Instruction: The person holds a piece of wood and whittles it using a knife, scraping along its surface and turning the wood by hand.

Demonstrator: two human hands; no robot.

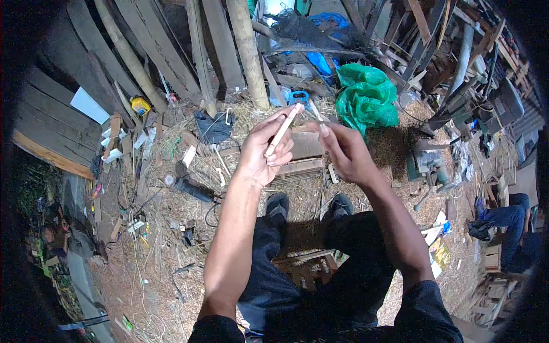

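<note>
Wooden stick point(280, 137) slants across the frame's centre, held in the left hand's point(256, 150) grip; just to its right, the right hand's point(350, 153) grip pinches a thin pale piece point(315, 111), its kind unclear. Dark shoes point(278, 206) stand lower, at centre. Farther off, green plastic point(367, 98) lies upper right of centre, and planks point(153, 43) lean upper left

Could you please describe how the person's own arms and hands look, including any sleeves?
The left hand and the right hand are both ungloved, and I see nothing worn at the wrists. The left sleeve and the right sleeve are dark, nearly black, and plain where visible. They stop near the elbows, so the forearms are uncovered.
</note>
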